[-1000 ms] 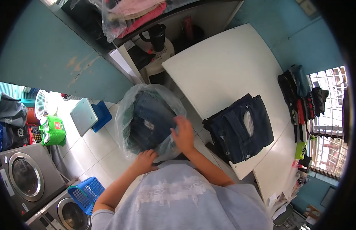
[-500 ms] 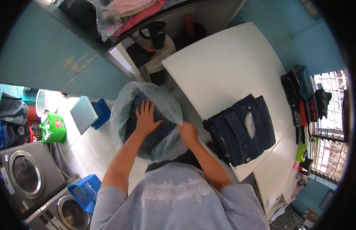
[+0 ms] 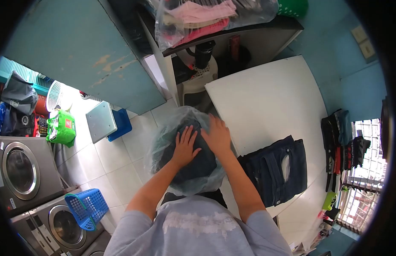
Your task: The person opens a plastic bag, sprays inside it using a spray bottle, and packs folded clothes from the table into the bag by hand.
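Observation:
A clear plastic bag point(image 3: 159, 147) stands open in front of my body with dark blue denim point(image 3: 198, 166) inside it. Flat on the denim lies my left hand point(image 3: 186, 147), its fingers spread. My right hand point(image 3: 216, 134) rests at the bag's right rim, fingers apart and palm down; whether it touches the plastic or the denim there I cannot tell. To the right, folded dark jeans point(image 3: 274, 170) lie stacked on the white table point(image 3: 266, 98).
Front-loading washers point(image 3: 20, 168) and a blue basket point(image 3: 87, 209) are at the lower left. A small stool point(image 3: 102, 122) and a green bag point(image 3: 61, 128) stand beyond. Bagged clothes point(image 3: 202, 17) lie on a shelf above. Dark clothes point(image 3: 334, 145) hang at the right.
My left hand moved from the bag's near rim onto the denim. My right hand let go of the rim and moved farther forward, its fingers now spread. The view has shifted.

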`<state>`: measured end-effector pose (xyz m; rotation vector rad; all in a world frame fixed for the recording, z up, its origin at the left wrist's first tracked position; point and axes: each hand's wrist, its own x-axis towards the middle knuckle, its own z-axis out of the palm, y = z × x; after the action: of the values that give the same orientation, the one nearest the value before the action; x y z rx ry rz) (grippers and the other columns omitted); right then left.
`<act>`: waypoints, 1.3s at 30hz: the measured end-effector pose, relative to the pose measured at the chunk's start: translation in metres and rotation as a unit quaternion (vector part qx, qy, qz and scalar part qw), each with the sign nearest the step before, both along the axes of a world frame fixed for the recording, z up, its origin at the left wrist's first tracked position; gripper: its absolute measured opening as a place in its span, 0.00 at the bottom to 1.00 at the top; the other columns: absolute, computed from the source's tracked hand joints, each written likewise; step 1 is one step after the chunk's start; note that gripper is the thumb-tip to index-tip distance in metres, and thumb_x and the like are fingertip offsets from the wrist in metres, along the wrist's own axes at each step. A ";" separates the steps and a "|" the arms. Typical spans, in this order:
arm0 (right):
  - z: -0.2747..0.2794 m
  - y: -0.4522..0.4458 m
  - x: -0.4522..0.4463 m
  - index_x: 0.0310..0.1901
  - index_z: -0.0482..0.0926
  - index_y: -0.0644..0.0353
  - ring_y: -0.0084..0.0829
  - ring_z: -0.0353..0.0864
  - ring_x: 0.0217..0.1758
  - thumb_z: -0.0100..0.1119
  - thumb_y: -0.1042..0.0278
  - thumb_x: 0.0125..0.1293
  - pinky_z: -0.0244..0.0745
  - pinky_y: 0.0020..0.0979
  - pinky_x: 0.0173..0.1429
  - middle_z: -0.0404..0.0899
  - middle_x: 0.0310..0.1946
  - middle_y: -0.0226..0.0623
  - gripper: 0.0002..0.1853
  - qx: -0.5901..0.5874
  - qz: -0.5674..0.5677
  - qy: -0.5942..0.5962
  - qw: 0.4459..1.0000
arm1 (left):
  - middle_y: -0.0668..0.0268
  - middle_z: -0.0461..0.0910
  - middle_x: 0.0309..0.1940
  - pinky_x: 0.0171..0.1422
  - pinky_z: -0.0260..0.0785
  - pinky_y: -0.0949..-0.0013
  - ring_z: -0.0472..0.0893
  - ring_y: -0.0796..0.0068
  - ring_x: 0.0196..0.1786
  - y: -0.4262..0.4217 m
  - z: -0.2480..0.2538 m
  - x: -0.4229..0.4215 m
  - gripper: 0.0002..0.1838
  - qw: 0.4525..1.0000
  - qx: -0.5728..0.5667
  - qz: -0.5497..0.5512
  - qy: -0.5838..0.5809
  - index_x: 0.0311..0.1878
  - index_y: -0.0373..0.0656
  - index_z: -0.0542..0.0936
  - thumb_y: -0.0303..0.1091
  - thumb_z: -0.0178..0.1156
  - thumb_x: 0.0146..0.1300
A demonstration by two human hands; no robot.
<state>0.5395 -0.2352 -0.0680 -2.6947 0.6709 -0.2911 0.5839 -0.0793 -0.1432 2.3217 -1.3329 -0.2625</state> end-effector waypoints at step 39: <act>0.009 -0.003 0.052 0.55 0.68 0.56 0.46 0.68 0.58 0.59 0.56 0.56 0.65 0.45 0.57 0.70 0.54 0.45 0.26 0.097 0.095 0.042 0.990 | 0.47 0.60 0.63 0.67 0.54 0.56 0.60 0.50 0.66 0.038 0.010 0.081 0.30 0.954 0.063 0.073 0.284 0.64 0.41 0.62 0.36 0.57 0.59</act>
<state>0.5919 -0.2381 -0.0585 -2.5707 0.4357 -0.0594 0.6652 -0.0411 -0.1329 2.1846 -0.8724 -0.9090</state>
